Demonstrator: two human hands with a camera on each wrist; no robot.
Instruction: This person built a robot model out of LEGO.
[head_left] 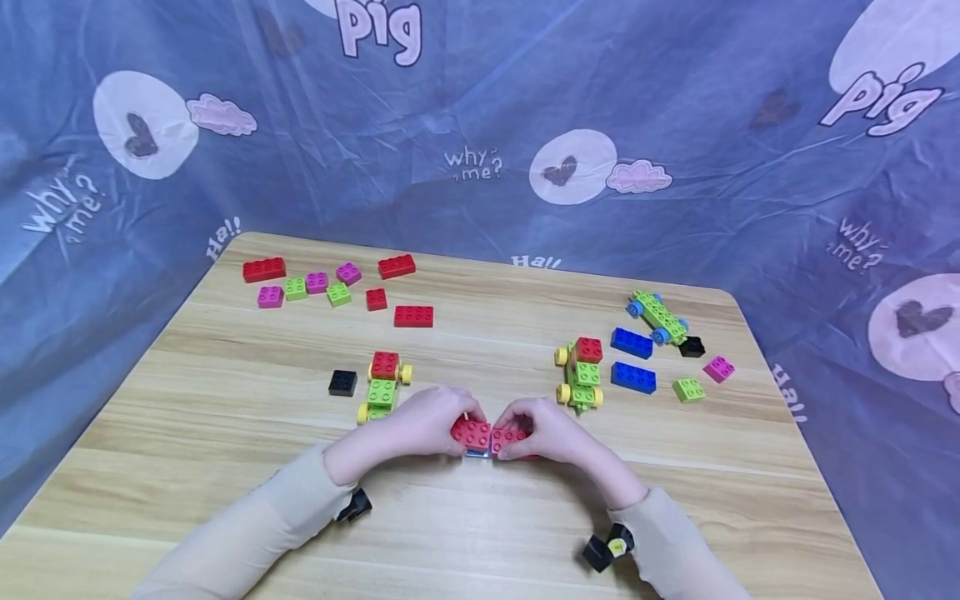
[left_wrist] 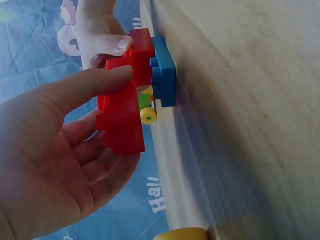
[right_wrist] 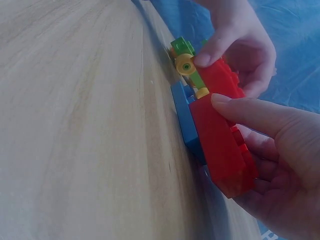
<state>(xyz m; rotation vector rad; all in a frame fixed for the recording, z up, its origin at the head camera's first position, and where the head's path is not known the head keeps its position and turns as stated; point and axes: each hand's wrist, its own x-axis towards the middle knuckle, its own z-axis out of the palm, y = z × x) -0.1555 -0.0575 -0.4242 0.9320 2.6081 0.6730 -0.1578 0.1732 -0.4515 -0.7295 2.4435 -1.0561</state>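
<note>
Pinching two red bricks (head_left: 487,436) over a blue brick (left_wrist: 164,72) at the worktop (head_left: 225,467) front, left hand (head_left: 420,422) and right hand (head_left: 546,429) each curled round one. Light, stiff, slick plastic, probably; best gripped by the flat long sides, away from the studs.

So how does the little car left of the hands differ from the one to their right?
The left car has its red block toward the back with a black brick beside it. The right car has its red block at its far right corner, next to two blue bricks. Both have green bodies and yellow wheels.
</note>
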